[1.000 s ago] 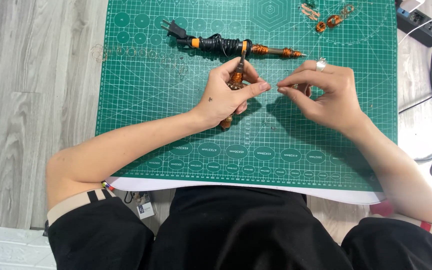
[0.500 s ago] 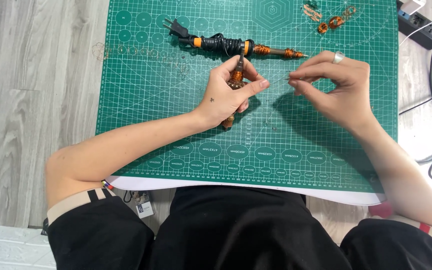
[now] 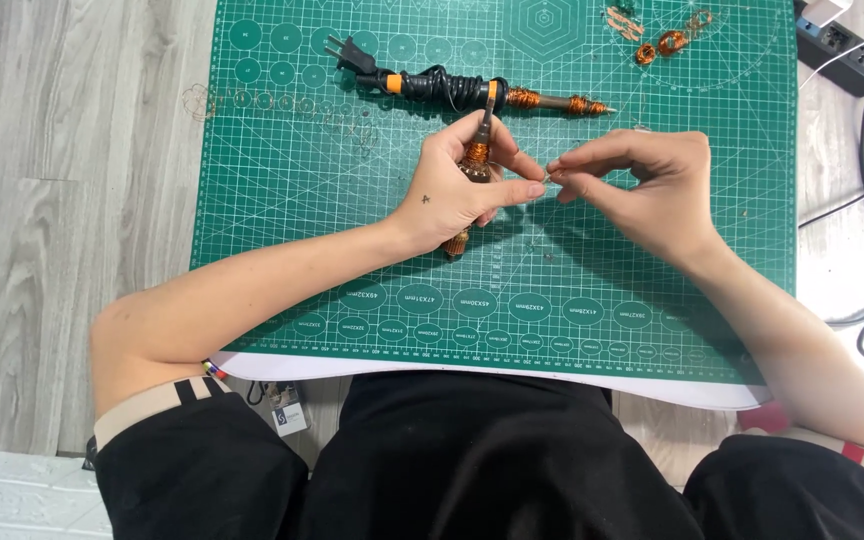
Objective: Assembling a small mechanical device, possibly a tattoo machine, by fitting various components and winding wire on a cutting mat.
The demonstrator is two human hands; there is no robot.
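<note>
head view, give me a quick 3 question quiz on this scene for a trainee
1. True or false: the left hand grips a slim tool wrapped in copper-coloured wire.
2. What lies on the green cutting mat just beyond the hands? A) a corded tool with its black cable wound round it B) a hammer C) a glue bottle
3. Where do the right hand fingertips sit?

Key
1. True.
2. A.
3. Pinched together right by the left thumb tip, above the mat; anything between them is too fine to see.

I am wearing a black short-sleeved top with tan, striped sleeve cuffs. My left hand (image 3: 452,195) is showing a small dark cross-shaped mark.
</note>
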